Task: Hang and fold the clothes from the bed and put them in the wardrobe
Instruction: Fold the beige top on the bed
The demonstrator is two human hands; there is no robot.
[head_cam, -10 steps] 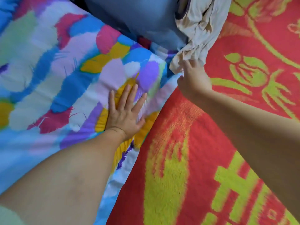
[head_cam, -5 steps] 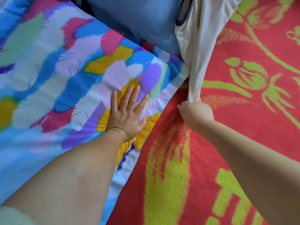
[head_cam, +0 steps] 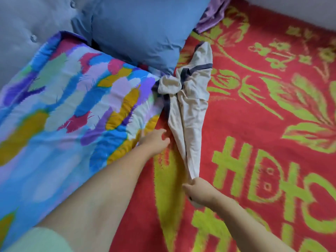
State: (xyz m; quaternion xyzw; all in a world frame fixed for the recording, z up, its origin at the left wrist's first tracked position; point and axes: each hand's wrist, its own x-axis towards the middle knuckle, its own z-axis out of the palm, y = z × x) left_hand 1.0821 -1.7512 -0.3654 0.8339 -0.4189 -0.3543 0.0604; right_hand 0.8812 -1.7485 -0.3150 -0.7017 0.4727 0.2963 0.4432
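A cream garment with dark trim (head_cam: 189, 106) lies stretched out in a long bunch on the red and green blanket (head_cam: 272, 124). My right hand (head_cam: 198, 190) grips its near end, pulled to a point. My left hand (head_cam: 154, 140) hovers just left of the garment at the edge of the folded quilt, fingers loosely curled and holding nothing. A purple cloth (head_cam: 211, 17) peeks out behind the pillow at the top.
A colourful folded quilt (head_cam: 69, 106) fills the left side. A blue pillow (head_cam: 141, 31) leans against the grey padded headboard (head_cam: 27, 24); the garment's far end touches the pillow's corner.
My right hand has dragged the cream garment toward me across the blanket, out from beside the pillow. My left hand has lifted off the quilt and moved right toward the garment.
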